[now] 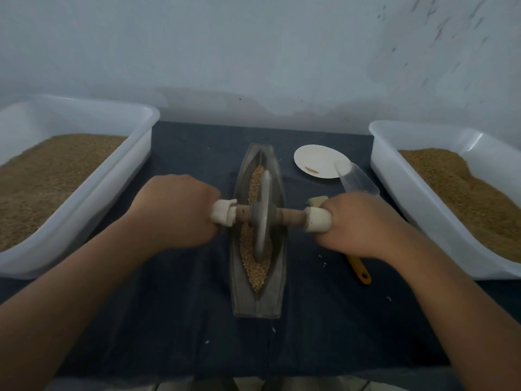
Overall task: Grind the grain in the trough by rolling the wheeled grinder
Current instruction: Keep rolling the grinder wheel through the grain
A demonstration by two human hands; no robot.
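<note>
Grinding mid-frame | wheeled grinder (260, 218) is judged heavy, rigid | wrapped axle ends are gripped, fingers curled, by left hand (174, 210) and right hand (363, 224) | grain (253, 266) lies loose in trough (258, 301)

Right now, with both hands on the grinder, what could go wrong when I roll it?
Grain is piled at the near end of the trough; the wheel may push some over the rim onto the cloth.
Your right hand is above a yellow-handled tool and near the scoop, so it might knock them.
The trough could slide if your left hand pushes unevenly.
</note>
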